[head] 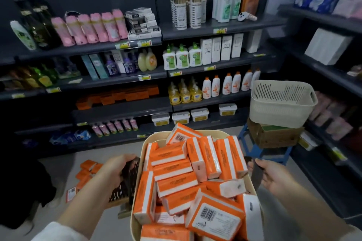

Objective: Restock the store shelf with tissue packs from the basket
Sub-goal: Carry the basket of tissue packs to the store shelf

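My left hand point(115, 170) curls shut around a dark handle point(129, 180) at eight o'clock, forearm running to seven, while my right hand point(270, 176) grips another at four o'clock, arm trailing toward five.

One head-worn wide-angle view, looking forward and steeply down. Nearest the lens, at the bottom edge, are both forearms — left hand point(115, 170) and right hand point(272, 176). Just between their fingers sits the basket point(145, 143); well beyond the fingertips, the shelves point(125, 107) curve across the upper frame.
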Action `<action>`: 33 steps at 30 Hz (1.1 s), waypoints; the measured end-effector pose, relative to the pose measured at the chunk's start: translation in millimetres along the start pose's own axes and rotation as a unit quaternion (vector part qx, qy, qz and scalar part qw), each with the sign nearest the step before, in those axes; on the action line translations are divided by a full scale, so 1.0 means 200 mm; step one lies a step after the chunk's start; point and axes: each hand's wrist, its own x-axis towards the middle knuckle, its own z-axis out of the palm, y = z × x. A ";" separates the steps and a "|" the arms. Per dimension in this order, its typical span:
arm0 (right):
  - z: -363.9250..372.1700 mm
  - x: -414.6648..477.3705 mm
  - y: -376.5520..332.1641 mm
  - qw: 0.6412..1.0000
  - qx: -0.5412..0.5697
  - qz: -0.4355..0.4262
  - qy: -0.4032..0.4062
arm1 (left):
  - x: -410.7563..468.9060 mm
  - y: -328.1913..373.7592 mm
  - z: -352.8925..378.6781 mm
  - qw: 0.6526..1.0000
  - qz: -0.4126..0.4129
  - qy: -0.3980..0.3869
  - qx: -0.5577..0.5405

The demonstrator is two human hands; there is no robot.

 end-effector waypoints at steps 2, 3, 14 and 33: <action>0.03 0.14 -0.10 1.000 -0.017 0.008 -0.011 | 0.07 0.06 0.08 1.000 -0.013 0.009 0.001; 0.05 0.20 -0.15 0.999 -0.029 0.011 -0.019 | 0.10 0.09 0.11 1.000 -0.019 0.010 -0.001; 0.30 0.60 -0.68 0.991 -0.059 -0.020 -0.116 | 0.41 0.43 0.46 0.995 -0.009 0.061 -0.083; 1.10 1.27 -0.99 0.997 -0.064 0.045 -0.013 | 1.51 1.06 0.51 0.998 -0.016 0.018 -0.052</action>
